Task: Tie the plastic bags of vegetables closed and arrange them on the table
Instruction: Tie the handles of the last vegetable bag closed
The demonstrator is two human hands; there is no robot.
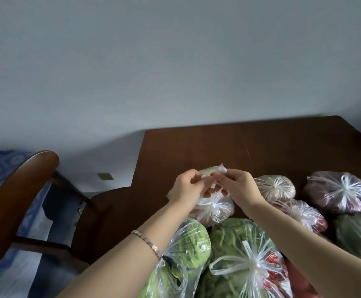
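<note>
My left hand (187, 188) and my right hand (237, 186) meet above the dark wooden table (218, 145). Both pinch the twisted handles (279, 169) of a clear plastic bag (215, 208) that sits just under them; its reddish contents are partly hidden by my hands. Tied bags surround it: a pale one (275, 188), a purple one (336, 192), a red one (304, 214), a bag of green beans (241, 257) and a bag of light green vegetables (186, 244) under my left forearm.
A dark green bag (360, 235) lies at the right edge. A wooden chair (20, 190) stands left of the table, with blue patterned fabric (1, 168) behind it. The far half of the table is bare wood below a grey wall.
</note>
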